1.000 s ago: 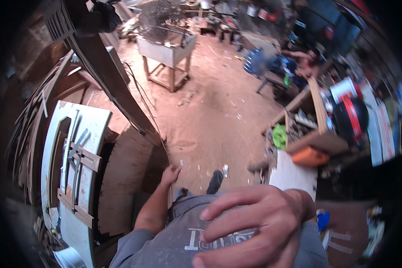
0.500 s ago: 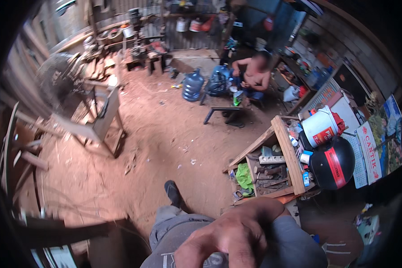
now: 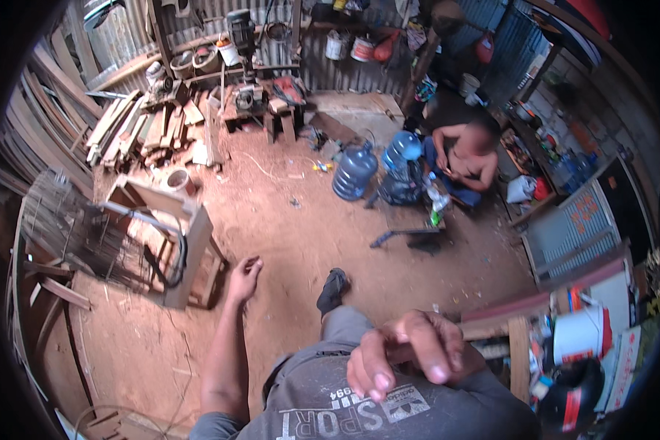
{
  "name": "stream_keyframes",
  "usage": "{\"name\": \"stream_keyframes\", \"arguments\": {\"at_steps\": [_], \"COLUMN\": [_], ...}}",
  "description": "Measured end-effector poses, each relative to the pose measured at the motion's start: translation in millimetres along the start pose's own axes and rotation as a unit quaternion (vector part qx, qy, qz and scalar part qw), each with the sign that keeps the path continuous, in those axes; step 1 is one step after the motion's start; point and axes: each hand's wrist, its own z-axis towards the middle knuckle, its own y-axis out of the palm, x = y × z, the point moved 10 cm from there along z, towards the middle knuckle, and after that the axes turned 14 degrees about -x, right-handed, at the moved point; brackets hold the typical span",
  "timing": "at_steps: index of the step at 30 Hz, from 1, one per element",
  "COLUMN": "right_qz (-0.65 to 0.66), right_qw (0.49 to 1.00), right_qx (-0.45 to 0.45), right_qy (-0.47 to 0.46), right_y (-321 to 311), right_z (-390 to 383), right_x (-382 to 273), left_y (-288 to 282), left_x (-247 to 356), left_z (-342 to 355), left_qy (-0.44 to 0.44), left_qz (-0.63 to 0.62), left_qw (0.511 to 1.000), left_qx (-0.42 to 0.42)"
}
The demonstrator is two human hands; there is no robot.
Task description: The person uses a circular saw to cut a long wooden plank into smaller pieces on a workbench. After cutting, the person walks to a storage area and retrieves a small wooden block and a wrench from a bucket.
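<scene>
My left arm is stretched forward over the dirt floor (image 3: 286, 242), and my left hand (image 3: 244, 279) hangs loosely with its fingers slightly bent and nothing visible in it. Nearest to it stands a wooden box frame (image 3: 194, 257) on legs, beside a round wire-guarded fan (image 3: 66, 227). In front of my grey printed shirt (image 3: 345, 403), my right hand (image 3: 411, 348) is raised palm down. Its fingers droop, bent and apart, with no object showing between them. My dark shoe (image 3: 333, 290) is planted ahead on the floor.
A person (image 3: 471, 158) sits low at the far right by a small bench (image 3: 411, 218) and blue water jugs (image 3: 355, 172). Stacked wood offcuts (image 3: 150, 128) and a drill press (image 3: 243, 51) line the back. At right are a white bucket (image 3: 578, 336) and black helmet (image 3: 572, 392).
The view has swung right-to-left across the room, so the shelf, bucket and helmet now sit lower right. My left arm has come into view, and my right hand shows its fingers more clearly.
</scene>
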Motion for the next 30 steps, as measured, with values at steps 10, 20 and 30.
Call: {"name": "stream_keyframes", "arguments": {"at_steps": [10, 20, 30], "right_qz": [-0.502, -0.505, -0.442], "right_qw": [0.678, 0.558, 0.490], "right_qx": [0.283, 0.388, 0.526], "right_qy": [0.458, 0.532, 0.536], "right_y": [-452, -739, -909], "right_z": [-118, -185, -256], "right_x": [-207, -353, -469], "left_y": [-48, 10, -104], "left_x": [-285, -265, -37], "left_z": [-3, 213, 788], "left_qy": [-0.473, -0.401, 0.032], "left_qz": [0.048, -0.152, 0.459], "left_qw": [0.878, 0.900, 0.848], "left_qx": [-0.062, -0.078, -0.264]}}
